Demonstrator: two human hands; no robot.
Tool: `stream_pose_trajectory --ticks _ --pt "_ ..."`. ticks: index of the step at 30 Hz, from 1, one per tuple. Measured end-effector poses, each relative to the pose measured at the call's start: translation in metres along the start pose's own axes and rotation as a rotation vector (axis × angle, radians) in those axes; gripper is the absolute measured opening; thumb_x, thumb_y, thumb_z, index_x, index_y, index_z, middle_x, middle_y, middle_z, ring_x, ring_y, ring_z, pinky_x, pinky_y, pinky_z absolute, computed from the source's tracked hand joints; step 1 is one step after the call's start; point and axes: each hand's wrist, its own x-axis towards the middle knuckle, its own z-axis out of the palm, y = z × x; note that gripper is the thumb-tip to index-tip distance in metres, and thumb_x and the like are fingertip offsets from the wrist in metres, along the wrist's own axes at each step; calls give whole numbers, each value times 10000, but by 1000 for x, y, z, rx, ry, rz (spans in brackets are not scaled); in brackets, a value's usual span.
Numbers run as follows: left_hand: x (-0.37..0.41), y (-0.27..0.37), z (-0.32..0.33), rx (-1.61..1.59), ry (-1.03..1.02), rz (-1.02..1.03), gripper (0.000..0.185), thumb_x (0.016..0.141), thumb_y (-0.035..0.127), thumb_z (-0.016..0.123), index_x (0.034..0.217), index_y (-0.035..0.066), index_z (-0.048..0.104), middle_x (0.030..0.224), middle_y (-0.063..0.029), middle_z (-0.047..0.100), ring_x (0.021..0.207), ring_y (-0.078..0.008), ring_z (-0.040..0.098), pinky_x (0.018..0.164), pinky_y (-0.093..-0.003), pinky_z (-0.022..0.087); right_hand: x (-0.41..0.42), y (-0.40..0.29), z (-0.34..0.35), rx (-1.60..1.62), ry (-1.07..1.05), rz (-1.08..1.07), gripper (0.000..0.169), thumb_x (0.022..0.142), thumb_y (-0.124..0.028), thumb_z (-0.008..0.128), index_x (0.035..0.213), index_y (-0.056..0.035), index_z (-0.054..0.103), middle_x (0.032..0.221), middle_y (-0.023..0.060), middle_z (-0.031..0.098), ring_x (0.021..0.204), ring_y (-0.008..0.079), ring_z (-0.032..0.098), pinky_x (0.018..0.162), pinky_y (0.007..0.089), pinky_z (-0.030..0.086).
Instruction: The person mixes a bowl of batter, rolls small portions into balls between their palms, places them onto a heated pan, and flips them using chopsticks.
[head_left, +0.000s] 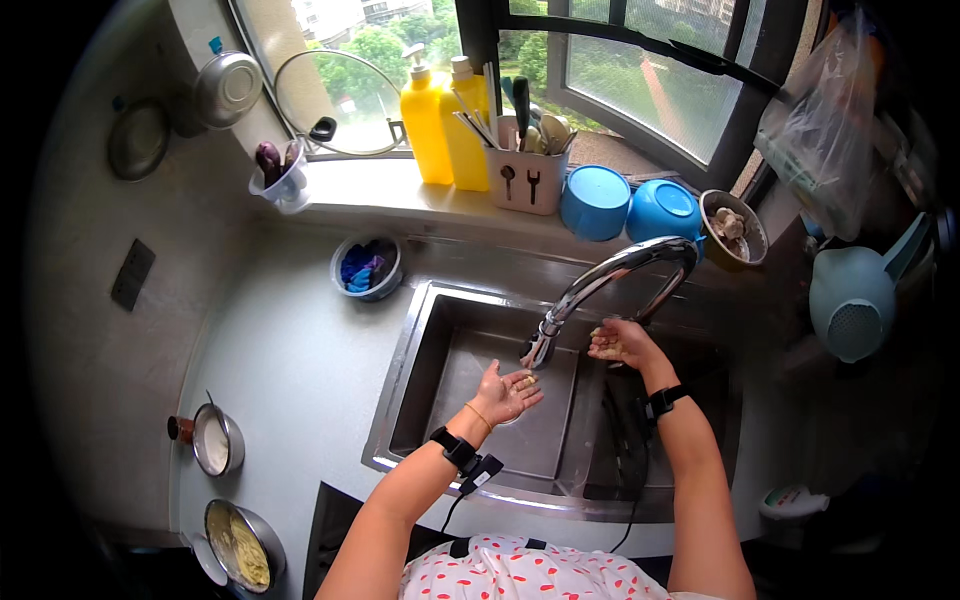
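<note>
Over the left basin of a stainless steel sink (420, 352), my left hand (510, 391) is turned palm up with its fingers apart. Pale yellowish dough residue sticks to its fingers. The spout of a chrome gooseneck faucet (600, 274) hangs just above that hand; whether water runs is hard to tell. To the right of the spout, near the basin divider, my right hand (622, 343) is raised with its palm inward and its fingers slightly curled. Dough bits cling to it too, and I see no object in it. Both wrists wear black straps.
A steel bowl of yellow dough (251, 555) and a smaller bowl of white powder (216, 442) stand on the left counter. Behind the sink are a tub of cloths (367, 268), yellow bottles (427, 127), a utensil holder (525, 180) and blue containers (596, 202). A light-blue pitcher (851, 300) is at right.
</note>
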Motion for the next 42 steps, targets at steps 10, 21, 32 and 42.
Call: stream_pose_trajectory --ticks 10,21,32,42 --pt "67 -14 -8 136 -27 86 436 953 379 290 1272 108 410 1187 -130 480 1086 -296 445 978 -417 350 -35 91 83 242 153 -129 312 931 -317 454 1182 -148 529 1050 12 612 1003 153 553 795 311 409" --pt "127 -53 -80 1987 591 1257 443 923 312 330 1237 10 412 1284 -210 427 1214 -352 372 1017 -434 287 30 165 151 648 -143 -114 543 933 -411 366 1328 -38 369 1354 165 402 1257 288 377 1076 380 264" --pt "104 -50 -50 1932 436 753 521 897 296 356 1292 -44 340 1352 -259 316 1289 -403 225 1067 -483 167 33 166 121 710 -7 -206 457 897 -325 433 1219 -2 422 1279 164 451 1235 331 392 1076 436 276" --pt "95 -30 -56 2108 340 694 450 924 299 348 1187 -56 437 1283 -247 420 1261 -356 344 1061 -495 226 11 160 130 735 -222 -249 531 868 -263 509 1292 32 383 1348 189 395 1269 333 355 1093 430 252"
